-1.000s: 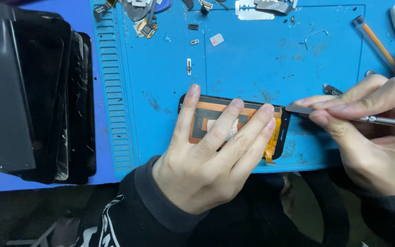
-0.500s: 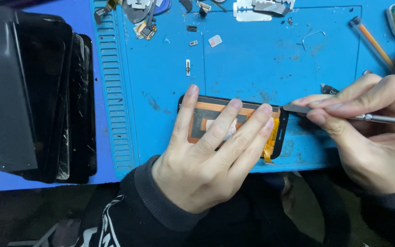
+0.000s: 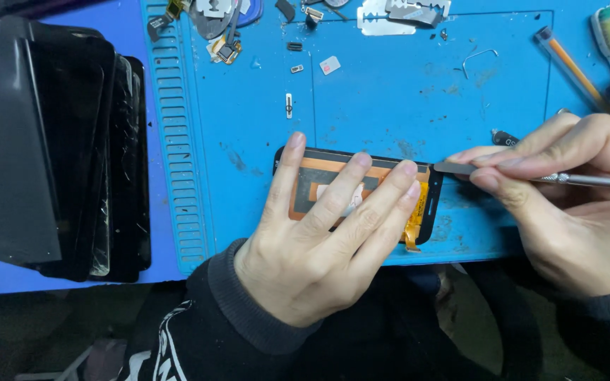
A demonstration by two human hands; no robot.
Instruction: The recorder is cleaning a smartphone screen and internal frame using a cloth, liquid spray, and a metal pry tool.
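A black phone screen panel (image 3: 319,168) with a copper back and an orange flex cable lies face down near the front edge of a blue work mat (image 3: 390,99). My left hand (image 3: 326,233) lies flat on it, fingers spread, pressing it down. My right hand (image 3: 559,190) pinches a thin metal pry tool (image 3: 531,175) like a pen. The tool's flat tip touches the panel's upper right corner.
A stack of black screen panels (image 3: 58,148) lies at the left on the blue table. Small parts, flex cables and razor blades (image 3: 404,14) are scattered along the mat's far edge. A pen (image 3: 570,67) and a wire clip (image 3: 478,60) lie at the upper right.
The view has shifted slightly. Both hands stay in nearly the same place, with the tool tip still at the panel's right corner.
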